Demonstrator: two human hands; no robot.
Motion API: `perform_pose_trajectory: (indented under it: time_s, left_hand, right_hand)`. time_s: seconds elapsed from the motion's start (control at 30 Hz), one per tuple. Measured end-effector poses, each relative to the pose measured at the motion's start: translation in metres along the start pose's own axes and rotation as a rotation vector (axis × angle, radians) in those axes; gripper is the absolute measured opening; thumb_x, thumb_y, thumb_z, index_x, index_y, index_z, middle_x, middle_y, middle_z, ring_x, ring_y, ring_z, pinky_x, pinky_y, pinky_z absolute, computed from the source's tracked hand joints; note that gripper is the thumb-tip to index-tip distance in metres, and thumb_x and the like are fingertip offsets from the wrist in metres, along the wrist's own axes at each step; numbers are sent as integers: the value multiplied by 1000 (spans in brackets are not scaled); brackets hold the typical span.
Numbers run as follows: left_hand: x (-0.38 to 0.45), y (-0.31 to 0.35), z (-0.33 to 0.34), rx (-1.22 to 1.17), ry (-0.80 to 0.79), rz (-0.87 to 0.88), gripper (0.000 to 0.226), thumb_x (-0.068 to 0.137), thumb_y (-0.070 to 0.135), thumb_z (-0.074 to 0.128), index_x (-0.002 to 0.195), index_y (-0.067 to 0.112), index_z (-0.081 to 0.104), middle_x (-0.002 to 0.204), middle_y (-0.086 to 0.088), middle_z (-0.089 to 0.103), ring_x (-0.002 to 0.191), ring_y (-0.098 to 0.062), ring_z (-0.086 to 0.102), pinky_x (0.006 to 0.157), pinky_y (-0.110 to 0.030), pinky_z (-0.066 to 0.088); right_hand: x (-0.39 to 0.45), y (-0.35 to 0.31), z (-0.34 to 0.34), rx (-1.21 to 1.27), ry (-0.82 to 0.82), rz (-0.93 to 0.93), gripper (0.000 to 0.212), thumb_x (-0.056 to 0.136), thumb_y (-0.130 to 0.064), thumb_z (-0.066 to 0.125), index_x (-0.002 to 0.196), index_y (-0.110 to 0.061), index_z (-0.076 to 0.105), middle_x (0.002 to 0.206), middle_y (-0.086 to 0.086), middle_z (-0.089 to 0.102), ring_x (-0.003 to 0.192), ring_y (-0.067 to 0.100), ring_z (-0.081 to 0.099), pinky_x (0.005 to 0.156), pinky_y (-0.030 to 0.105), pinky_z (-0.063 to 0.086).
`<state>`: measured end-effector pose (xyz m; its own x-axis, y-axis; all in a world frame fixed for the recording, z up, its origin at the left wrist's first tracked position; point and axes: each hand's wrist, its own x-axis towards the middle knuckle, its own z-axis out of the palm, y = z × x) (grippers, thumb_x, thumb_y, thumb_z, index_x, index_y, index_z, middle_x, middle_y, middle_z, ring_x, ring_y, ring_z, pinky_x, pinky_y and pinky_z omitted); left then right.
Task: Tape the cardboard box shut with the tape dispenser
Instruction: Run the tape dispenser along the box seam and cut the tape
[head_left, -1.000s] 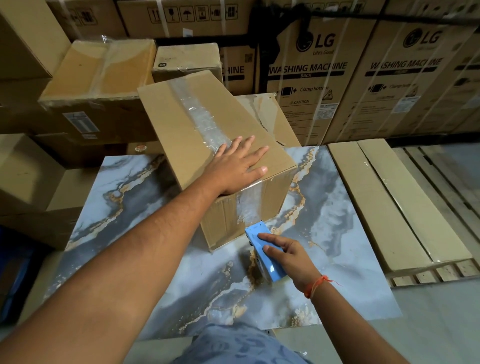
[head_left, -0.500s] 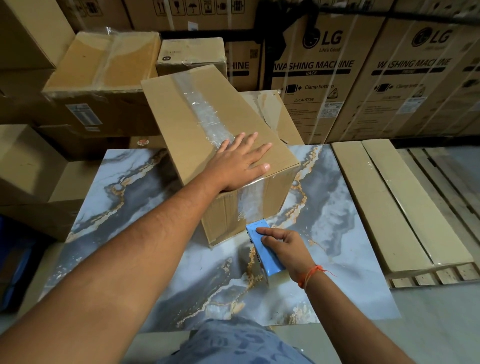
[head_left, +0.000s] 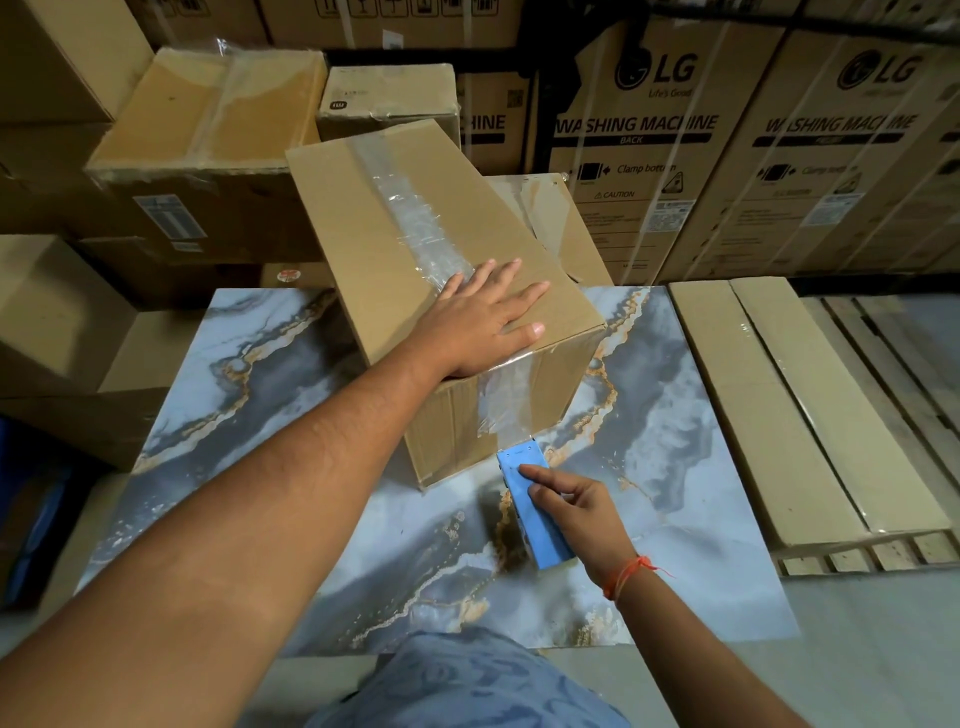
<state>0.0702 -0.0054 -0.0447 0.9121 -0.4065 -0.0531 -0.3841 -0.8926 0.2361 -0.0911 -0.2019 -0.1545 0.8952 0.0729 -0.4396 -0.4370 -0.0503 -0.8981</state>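
Observation:
A brown cardboard box (head_left: 384, 218) stands on the marble-patterned tabletop (head_left: 675, 415). A strip of clear tape (head_left: 410, 223) runs along its top seam and down its near side. My left hand (head_left: 478, 317) lies flat on the box's near top corner, fingers spread, pressing on the tape. My right hand (head_left: 576, 514) grips a blue tape dispenser (head_left: 535, 509) low at the foot of the box's near side. Clear tape stretches from the dispenser's front edge up onto the box side.
Other cardboard boxes (head_left: 208, 135) are stacked behind and to the left. Large washing machine cartons (head_left: 675, 156) form a wall at the back right. Flat cartons (head_left: 769, 405) lie on a wooden pallet (head_left: 893, 364) right of the table.
The dispenser and my right hand have stayed at the bottom of the box's near side, shifting only slightly. My left hand remains flat on the box top. The view has tilted a little.

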Motion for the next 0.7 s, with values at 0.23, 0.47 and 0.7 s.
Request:
perform_pose_trajectory:
  time_s: [0.23, 0.47, 0.7]
  left_hand:
    - [-1, 1, -2, 7, -2, -3, 64, 101, 69, 22, 161, 51, 5, 174, 8, -9, 161, -20, -9, 129, -50, -3]
    - [-1, 2, -1, 13, 3, -5, 64, 101, 69, 23, 161, 51, 6, 174, 8, -8, 161, -20, -8, 129, -50, -3]
    - [0, 1, -2, 17, 5, -4, 64, 101, 69, 23, 161, 51, 6, 175, 7, -7, 161, -20, -7, 129, -51, -2]
  right_hand:
    - [2, -15, 3, 66, -1, 77, 21, 91, -8, 67, 103, -20, 80, 106, 8, 76, 82, 21, 67, 71, 31, 59]
    - [9, -34, 8, 245, 7, 221, 22, 92, -2, 63, 111, -3, 75, 103, 22, 72, 68, 25, 66, 54, 26, 58]
    - [14, -44, 9, 261, 25, 283, 24, 92, -1, 62, 113, 1, 73, 99, 23, 70, 61, 24, 65, 48, 25, 57]
